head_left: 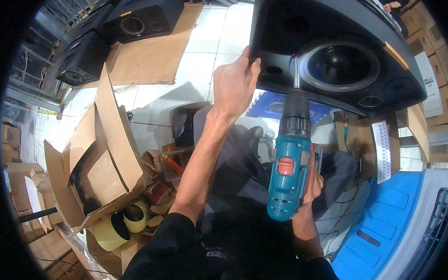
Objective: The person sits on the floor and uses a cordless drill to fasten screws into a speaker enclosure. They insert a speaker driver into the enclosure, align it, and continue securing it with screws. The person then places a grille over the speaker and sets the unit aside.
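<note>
My right hand (312,185) is wrapped around the handle of a teal cordless drill (287,184) with a red switch on top. From its black chuck, a long silver bit (297,76) points away from me. Its tip reaches the left rim of a round speaker driver (341,66); whether it sits on a screw, I cannot tell. The driver is set in a large black speaker cabinet (282,36), tilted up in front of me. Gripping the cabinet's left edge is my left hand (231,88), its fingers against the side.
More black speakers (144,16) rest on flat cardboard (143,63) at the far left. Nearer left, an open carton (105,155) stands by yellow tape rolls (111,232). A blue plastic surface (379,209) lies at the right, with stacked boxes (434,63) beyond.
</note>
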Demonstrator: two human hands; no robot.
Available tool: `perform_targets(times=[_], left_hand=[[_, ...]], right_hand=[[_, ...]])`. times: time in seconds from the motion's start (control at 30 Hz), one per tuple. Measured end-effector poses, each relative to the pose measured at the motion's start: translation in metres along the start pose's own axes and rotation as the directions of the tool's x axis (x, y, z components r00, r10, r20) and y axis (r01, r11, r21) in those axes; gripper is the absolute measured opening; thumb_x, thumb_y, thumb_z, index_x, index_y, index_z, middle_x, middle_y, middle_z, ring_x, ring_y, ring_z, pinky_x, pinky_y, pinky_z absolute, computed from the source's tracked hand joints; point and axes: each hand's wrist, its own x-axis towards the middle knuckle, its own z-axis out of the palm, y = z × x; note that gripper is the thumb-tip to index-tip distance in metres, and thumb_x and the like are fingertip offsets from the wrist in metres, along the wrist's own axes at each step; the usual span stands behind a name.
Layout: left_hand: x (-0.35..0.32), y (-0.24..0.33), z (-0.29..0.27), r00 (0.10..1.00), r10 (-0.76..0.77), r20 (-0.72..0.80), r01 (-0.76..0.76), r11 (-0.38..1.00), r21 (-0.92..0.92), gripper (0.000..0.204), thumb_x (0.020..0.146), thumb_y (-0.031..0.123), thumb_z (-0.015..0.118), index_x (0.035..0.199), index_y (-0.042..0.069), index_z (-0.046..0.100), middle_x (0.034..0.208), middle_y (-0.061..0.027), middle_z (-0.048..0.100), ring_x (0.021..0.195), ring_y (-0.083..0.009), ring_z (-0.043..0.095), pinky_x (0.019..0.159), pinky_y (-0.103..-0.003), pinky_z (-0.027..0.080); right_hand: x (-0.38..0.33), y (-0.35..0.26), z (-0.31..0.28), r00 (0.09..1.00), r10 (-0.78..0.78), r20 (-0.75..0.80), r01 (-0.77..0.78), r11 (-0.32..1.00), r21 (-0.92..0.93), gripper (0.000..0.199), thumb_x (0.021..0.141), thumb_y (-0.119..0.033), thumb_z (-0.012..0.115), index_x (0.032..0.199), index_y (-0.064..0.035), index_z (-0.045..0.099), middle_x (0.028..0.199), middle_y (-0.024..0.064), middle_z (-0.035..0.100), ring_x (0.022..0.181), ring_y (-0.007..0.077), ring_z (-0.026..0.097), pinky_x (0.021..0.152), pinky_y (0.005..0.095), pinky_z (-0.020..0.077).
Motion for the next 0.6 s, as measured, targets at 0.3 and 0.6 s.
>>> perform_targets(times=[0.3,0.6], left_hand=[[-0.004,0.007,0.000,0.996,-0.001,-0.085,0.002,1.000,0.020,0.040,0.097,0.021,0.062,0.122,-0.010,0.066,0.064,-0.0256,0.064,0.057,-0.0280,0.068,0.059,-0.037,0.051],[-0.113,-0.030,0.028,0.650,-0.596,0.472,0.665,0.145,-0.733,0.034,0.098,0.015,0.060,0.121,-0.010,0.063,0.089,-0.0083,0.065,0.078,-0.0164,0.057,0.071,-0.034,0.046]], right_hand=[[0.009,0.002,-0.005,1.000,-0.030,-0.002,0.030,0.999,-0.010,0.070,0.086,-0.030,0.079,0.128,0.0198,0.054,0.108,0.0314,0.070,0.086,0.0396,0.074,0.076,0.0430,0.0616],[-0.038,-0.003,-0.042,0.995,-0.050,0.090,0.047,0.998,0.039,0.063,0.082,-0.029,0.084,0.119,0.0168,0.062,0.097,0.0217,0.074,0.076,0.0301,0.074,0.069,0.0394,0.0618]])
